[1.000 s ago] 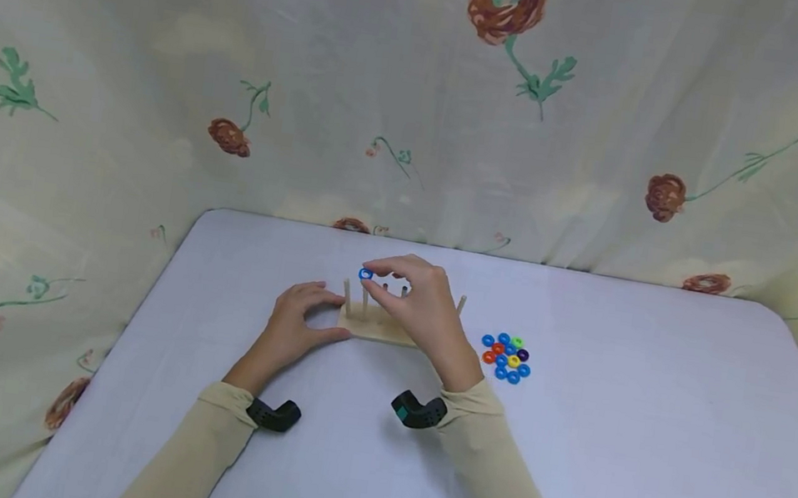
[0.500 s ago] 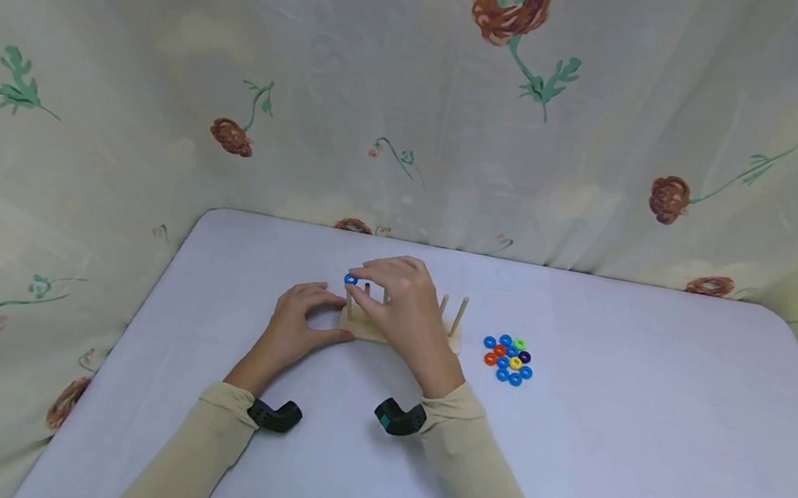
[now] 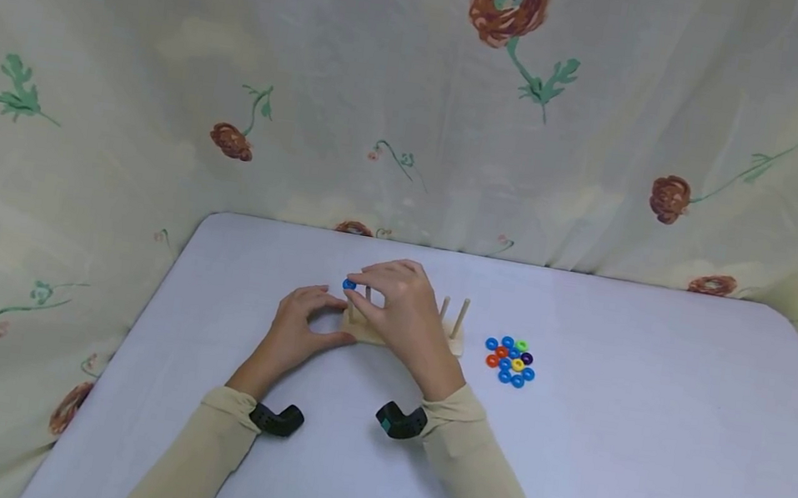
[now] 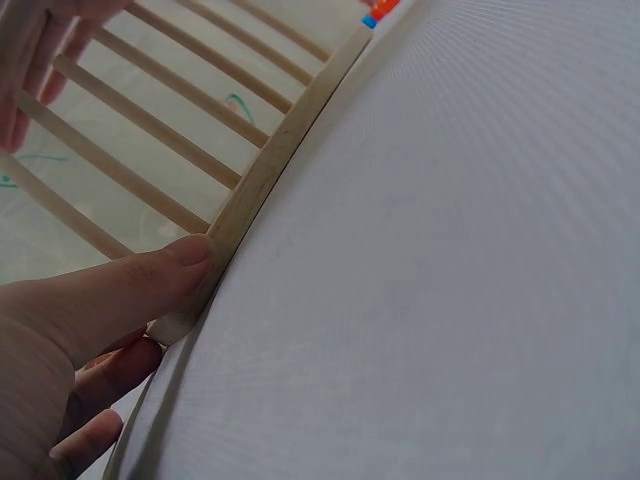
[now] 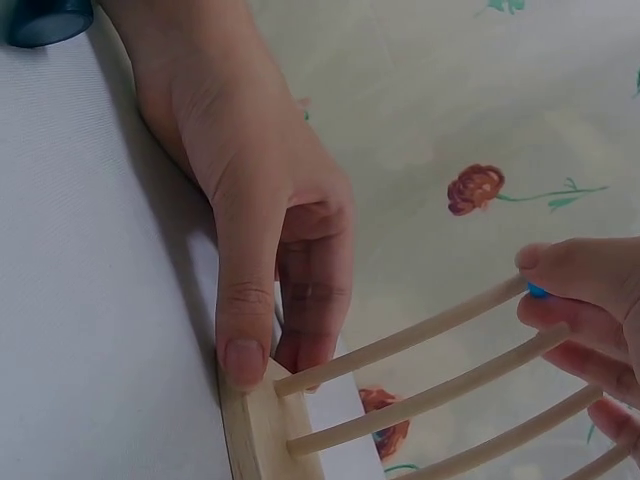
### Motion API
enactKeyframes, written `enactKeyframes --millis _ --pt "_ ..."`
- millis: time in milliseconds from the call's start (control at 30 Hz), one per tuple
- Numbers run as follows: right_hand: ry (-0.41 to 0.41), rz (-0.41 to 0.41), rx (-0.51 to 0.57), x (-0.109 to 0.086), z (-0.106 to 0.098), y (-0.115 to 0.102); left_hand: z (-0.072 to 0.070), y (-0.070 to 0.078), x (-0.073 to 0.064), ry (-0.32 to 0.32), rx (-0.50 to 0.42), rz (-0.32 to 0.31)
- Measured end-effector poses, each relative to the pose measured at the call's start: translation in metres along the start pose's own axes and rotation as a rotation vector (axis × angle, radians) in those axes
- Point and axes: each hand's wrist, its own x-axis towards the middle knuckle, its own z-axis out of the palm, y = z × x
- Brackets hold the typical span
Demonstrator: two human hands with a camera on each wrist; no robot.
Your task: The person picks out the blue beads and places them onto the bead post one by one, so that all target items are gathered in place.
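Note:
My right hand (image 3: 402,308) pinches a small blue ring (image 3: 349,284) between thumb and index finger. In the right wrist view the blue ring (image 5: 537,291) is right at the tip of the end peg (image 5: 430,328), mostly covered by the fingertips. That peg is the leftmost of a row of upright pegs on a wooden base (image 4: 275,150). My left hand (image 3: 298,324) holds the left end of the base, the thumb (image 4: 185,255) on its near side and the fingers behind. In the head view my right hand hides the middle pegs.
Several loose rings (image 3: 506,365), blue, red, yellow, green and dark purple, lie in a cluster right of the base on the white table (image 3: 649,417). A flowered curtain (image 3: 418,100) hangs behind the table's far edge.
My right hand has moved left with the blue ring, from near the second peg to the leftmost peg's tip, and slightly lower. The left hand stays on the base.

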Motion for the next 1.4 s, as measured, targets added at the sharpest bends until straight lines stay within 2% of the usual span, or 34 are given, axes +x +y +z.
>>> enactKeyframes --millis 533,967,1400 --pt "-0.014 0.012 -0.013 -0.001 -0.005 0.000 0.001 0.002 0.001 0.009 0.002 0.035" --pt "0.014 0.013 0.049 -0.002 -0.011 0.002 0.001 0.002 0.000 0.008 -0.005 0.044" --pt "0.010 0.104 0.090 -0.014 -0.047 0.023 0.000 0.002 0.000 -0.010 0.000 -0.003"
